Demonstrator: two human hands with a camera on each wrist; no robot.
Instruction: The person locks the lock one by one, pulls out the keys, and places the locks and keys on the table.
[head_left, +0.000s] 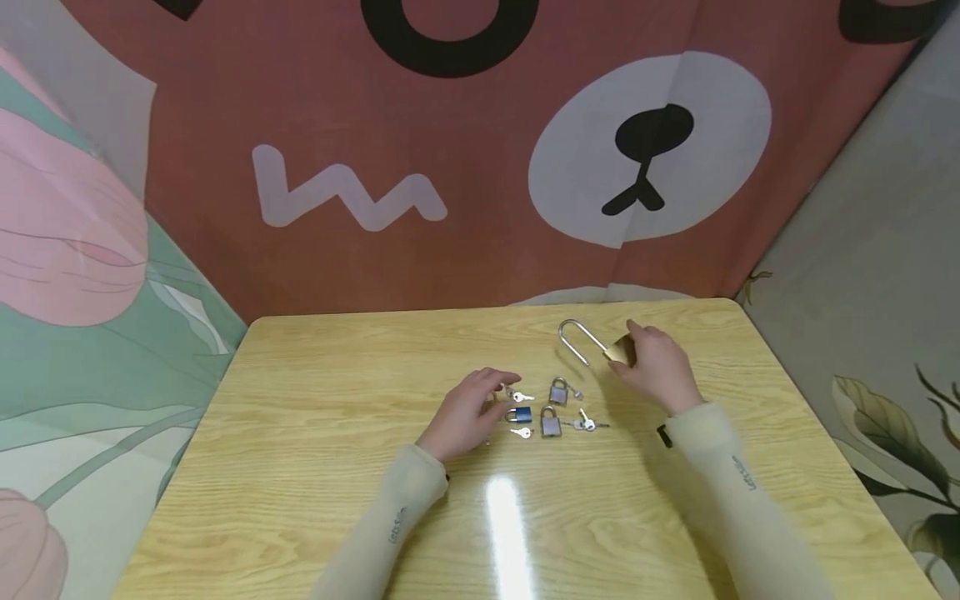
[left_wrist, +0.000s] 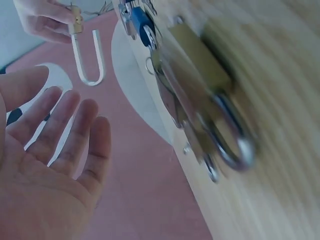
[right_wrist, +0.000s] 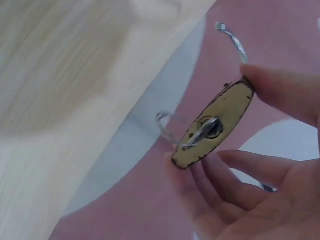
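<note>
Raised above the right part of the table, my right hand (head_left: 660, 367) grips a brass padlock (head_left: 622, 351) by its body between thumb and fingers. Its long shackle (head_left: 576, 327) is unlatched and points away to the left. In the right wrist view a key (right_wrist: 202, 132) stands in the keyhole at the bottom of the padlock. My left hand (head_left: 467, 412) hovers low over the left end of a group of small locks, its fingers loosely bent around nothing. The palm faces the left wrist camera, beside a brass padlock (left_wrist: 202, 55) on the table.
A blue padlock (head_left: 522, 414) and two greyish padlocks (head_left: 558, 393) lie mid-table with several small keys (head_left: 587, 421). The left hand partly covers more locks. Behind the wooden table (head_left: 337, 358) hangs a red printed cloth (head_left: 480, 167).
</note>
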